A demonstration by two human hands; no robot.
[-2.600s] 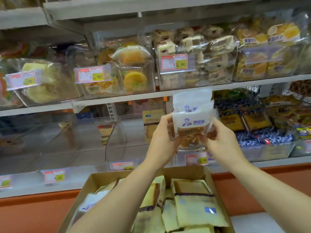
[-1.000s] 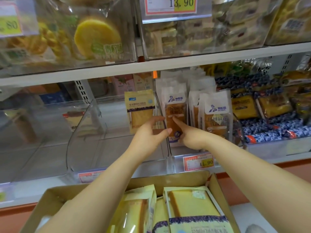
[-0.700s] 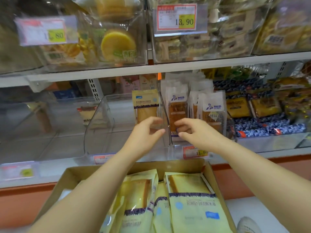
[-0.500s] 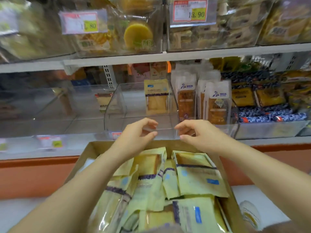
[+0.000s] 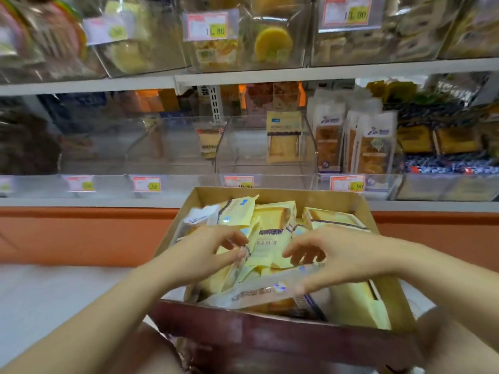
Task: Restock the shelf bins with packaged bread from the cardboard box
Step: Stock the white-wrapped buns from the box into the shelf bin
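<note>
An open cardboard box (image 5: 275,192) sits below the shelf, holding several yellow bread packs (image 5: 270,238) and a white-and-clear pack (image 5: 259,292) near its front. My left hand (image 5: 213,249) hovers over the packs on the box's left side, fingers loosely curled, thumb close to a pack's edge. My right hand (image 5: 334,255) hangs over the white-and-clear pack, fingers curved downward. Neither hand plainly grips anything. Above the box, a clear shelf bin (image 5: 235,157) holds one upright yellow pack (image 5: 283,136). White-topped bread packs (image 5: 375,147) stand in the bin to its right.
Price tags (image 5: 347,183) line the shelf front. The upper shelf (image 5: 243,76) carries clear bins full of cakes and pastries. Low clear bins (image 5: 108,147) stand to the left of the middle bin. An orange base panel (image 5: 81,233) runs under the shelf.
Both hands set the white-topped pack into the right bin, let go, then drew back and down from the shelf to the box. My view tilted down with them.
</note>
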